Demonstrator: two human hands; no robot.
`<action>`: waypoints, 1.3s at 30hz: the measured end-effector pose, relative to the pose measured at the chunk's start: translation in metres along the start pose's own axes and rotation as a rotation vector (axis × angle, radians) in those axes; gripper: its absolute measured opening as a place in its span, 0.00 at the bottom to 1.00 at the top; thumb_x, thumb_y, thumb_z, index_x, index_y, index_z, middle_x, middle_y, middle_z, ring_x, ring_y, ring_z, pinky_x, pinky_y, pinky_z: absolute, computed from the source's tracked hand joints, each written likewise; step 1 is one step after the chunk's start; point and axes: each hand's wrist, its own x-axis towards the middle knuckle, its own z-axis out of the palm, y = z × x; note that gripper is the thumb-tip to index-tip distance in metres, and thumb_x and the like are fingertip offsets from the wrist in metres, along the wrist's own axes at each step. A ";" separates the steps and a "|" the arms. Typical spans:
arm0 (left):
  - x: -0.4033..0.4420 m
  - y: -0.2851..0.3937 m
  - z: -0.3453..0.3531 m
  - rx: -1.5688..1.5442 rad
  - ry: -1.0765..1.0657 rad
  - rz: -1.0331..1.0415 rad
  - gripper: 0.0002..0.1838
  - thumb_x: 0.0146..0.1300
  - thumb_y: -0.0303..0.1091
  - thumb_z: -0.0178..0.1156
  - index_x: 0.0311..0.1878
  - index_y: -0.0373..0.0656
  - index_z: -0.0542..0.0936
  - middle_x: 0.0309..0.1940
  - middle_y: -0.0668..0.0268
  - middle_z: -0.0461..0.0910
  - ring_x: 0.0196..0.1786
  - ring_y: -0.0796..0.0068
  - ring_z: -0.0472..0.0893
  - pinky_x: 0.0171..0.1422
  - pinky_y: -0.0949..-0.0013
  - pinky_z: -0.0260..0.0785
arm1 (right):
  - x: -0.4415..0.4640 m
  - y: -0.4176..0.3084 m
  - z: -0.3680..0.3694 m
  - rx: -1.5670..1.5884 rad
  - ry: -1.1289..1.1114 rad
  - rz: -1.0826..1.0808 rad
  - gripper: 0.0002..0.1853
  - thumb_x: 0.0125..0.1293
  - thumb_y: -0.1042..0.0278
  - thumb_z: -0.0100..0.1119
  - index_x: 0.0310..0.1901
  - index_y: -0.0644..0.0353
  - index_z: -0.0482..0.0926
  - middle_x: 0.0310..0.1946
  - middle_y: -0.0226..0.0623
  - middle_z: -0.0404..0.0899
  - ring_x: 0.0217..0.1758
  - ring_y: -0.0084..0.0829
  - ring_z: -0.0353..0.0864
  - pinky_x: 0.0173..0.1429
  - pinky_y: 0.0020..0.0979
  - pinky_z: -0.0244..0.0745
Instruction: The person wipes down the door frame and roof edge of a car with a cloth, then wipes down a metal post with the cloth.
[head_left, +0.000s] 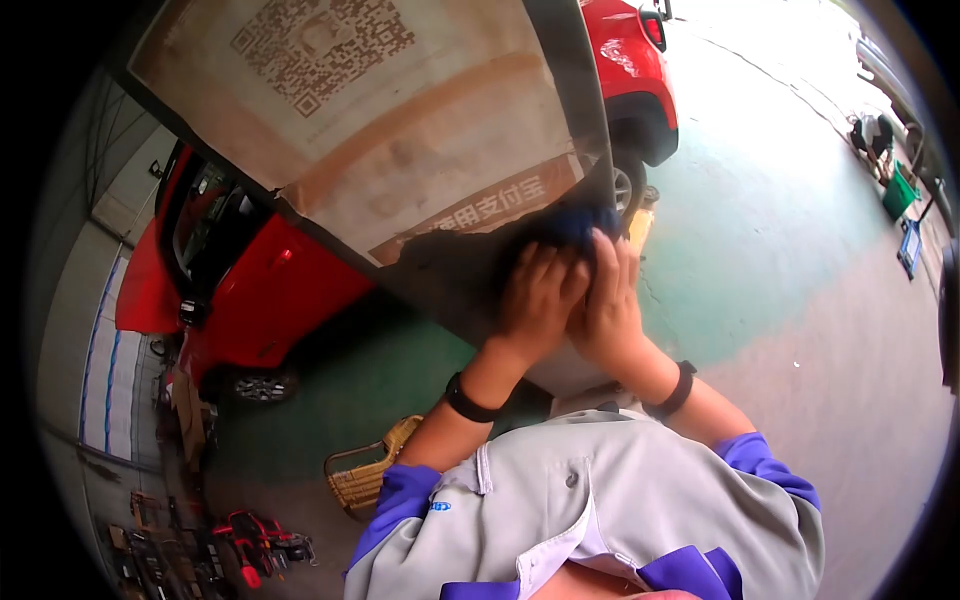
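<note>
Head view: left hand (537,298), right hand (609,300) at a blue wad (582,226) on the sign (440,110).
Grip: can't tell.
Sign: blocks red car (285,300).
Floor (740,300): chair (362,484), bucket (899,192).

**Blocked ahead, open on the right**

The board (440,275) bars the way in front of my left hand (541,300) and right hand (611,300). Past its right edge, my right could swing over open floor (755,255). A yellow chair (362,483) stands low on my left; the gap towards the red car (262,292) is hard to judge.
</note>
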 end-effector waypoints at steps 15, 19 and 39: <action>-0.015 0.006 0.051 -0.064 -0.111 0.093 0.18 0.59 0.34 0.58 0.53 0.44 0.78 0.52 0.58 0.80 0.55 0.55 0.77 0.66 0.53 0.65 | -0.028 0.064 0.006 0.086 -0.045 0.284 0.24 0.55 0.76 0.60 0.54 0.65 0.66 0.51 0.57 0.68 0.56 0.59 0.69 0.58 0.47 0.69; -0.016 0.028 0.051 -0.115 -0.114 0.087 0.17 0.59 0.31 0.59 0.53 0.43 0.77 0.50 0.58 0.80 0.55 0.55 0.77 0.62 0.53 0.68 | -0.032 0.080 -0.026 0.270 -0.276 0.556 0.23 0.53 0.77 0.61 0.52 0.61 0.68 0.44 0.51 0.74 0.50 0.55 0.75 0.54 0.42 0.71; -0.016 0.023 -0.019 -0.347 0.094 -0.296 0.10 0.60 0.26 0.64 0.45 0.38 0.79 0.33 0.55 0.77 0.32 0.57 0.81 0.35 0.62 0.74 | 0.004 0.085 -0.076 -0.018 -0.001 0.498 0.22 0.58 0.67 0.70 0.52 0.58 0.73 0.43 0.45 0.81 0.47 0.50 0.80 0.51 0.39 0.75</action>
